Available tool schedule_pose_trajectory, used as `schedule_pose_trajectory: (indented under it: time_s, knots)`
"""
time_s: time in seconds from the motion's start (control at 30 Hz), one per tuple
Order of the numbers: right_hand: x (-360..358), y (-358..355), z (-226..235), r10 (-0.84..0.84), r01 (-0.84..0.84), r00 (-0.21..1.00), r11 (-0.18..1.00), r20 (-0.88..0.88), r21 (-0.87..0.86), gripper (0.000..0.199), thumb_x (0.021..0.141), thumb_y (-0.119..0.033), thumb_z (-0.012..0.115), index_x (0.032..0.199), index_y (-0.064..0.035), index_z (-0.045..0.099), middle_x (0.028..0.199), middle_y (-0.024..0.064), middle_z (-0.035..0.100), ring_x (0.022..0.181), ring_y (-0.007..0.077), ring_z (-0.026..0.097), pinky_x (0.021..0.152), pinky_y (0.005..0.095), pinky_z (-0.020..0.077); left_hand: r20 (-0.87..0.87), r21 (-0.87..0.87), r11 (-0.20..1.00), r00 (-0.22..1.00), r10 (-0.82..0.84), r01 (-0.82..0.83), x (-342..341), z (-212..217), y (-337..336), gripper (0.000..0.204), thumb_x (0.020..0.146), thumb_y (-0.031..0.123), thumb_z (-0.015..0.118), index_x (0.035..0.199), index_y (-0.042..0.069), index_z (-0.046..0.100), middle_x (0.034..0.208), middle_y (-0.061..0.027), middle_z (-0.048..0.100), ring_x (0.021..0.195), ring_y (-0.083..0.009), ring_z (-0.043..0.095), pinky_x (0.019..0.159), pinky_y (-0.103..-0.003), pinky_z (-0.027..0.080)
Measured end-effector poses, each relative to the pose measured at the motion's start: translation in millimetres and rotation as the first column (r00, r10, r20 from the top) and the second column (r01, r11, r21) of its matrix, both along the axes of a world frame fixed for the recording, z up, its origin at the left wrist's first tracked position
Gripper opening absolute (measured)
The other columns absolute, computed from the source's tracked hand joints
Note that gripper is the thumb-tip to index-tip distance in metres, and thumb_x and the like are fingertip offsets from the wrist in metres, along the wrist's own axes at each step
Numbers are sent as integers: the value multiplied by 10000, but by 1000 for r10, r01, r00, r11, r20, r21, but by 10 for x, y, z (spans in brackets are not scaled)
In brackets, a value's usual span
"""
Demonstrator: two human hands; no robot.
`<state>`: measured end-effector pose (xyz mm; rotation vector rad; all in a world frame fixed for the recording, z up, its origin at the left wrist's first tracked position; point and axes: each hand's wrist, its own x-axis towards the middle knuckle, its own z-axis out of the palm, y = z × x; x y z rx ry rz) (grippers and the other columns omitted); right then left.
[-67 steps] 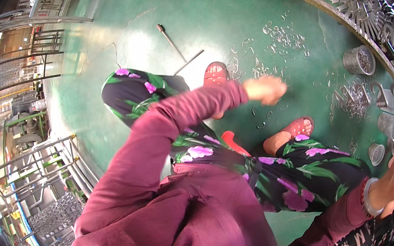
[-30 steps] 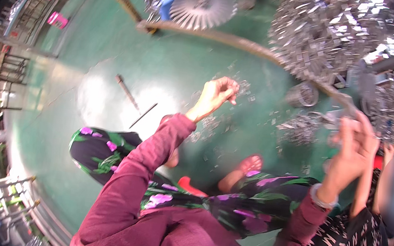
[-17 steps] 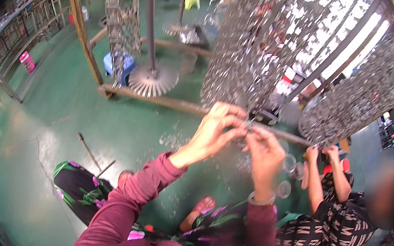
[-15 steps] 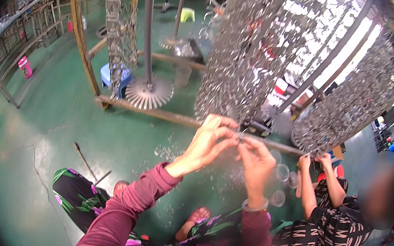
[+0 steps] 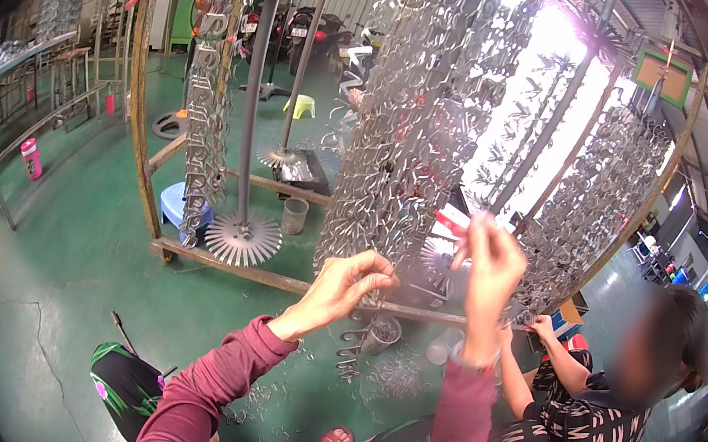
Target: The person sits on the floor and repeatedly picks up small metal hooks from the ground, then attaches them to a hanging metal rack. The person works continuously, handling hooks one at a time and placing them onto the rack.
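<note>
My left hand [image 5: 334, 294] is at the front of the hanging strands of silver S-shaped metal hooks [image 5: 391, 173], thumb and fingertips pinched together. Whatever sits in that pinch is too small to make out. Raised higher and to the right, my right hand [image 5: 494, 269] has its fingers curled together, slightly blurred; anything in them cannot be made out. A short chain of metal hooks [image 5: 348, 353] dangles below my left hand. Beside it a clear plastic cup [image 5: 382, 334] holds small metal pieces.
A wooden frame rail [image 5: 293, 285] runs along the rack's front. Loose hooks [image 5: 395, 376] litter the green floor. At right, a person [image 5: 582, 417] crouches with both hands at the rail. A grey pole with a slotted metal disc [image 5: 244, 240] and a blue stool [image 5: 175, 202] stand left.
My hands have come apart: the right one has risen, the left has dropped lower. The view has tilted up, bringing more of the rack and the cup of pieces into sight.
</note>
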<state>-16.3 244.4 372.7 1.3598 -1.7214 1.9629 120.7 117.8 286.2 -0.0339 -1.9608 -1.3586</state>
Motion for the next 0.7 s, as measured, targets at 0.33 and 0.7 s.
schedule_pose_trajectory:
  time_s: [0.33, 0.7]
  knots:
    - [-761, -808, 1090, -433, 503, 788, 862, -437, 54, 329, 690, -259, 777, 709, -17, 555, 547, 52, 577, 445, 124, 567, 445, 272, 454, -216, -149, 988, 976, 15, -48, -251, 1001, -88, 146, 899, 139, 586, 933, -2, 604, 868, -29, 656, 845, -73, 586, 776, -258, 476]
    - [-786, -857, 1100, -395, 459, 845, 882, -360, 109, 162, 638, -86, 698, 715, -20, 572, 570, 75, 612, 494, 134, 600, 480, 275, 475, -255, -87, 975, 951, 178, -205, -938, 1280, -400, 204, 863, 171, 623, 944, -16, 617, 831, -46, 657, 765, -85, 574, 678, -267, 455]
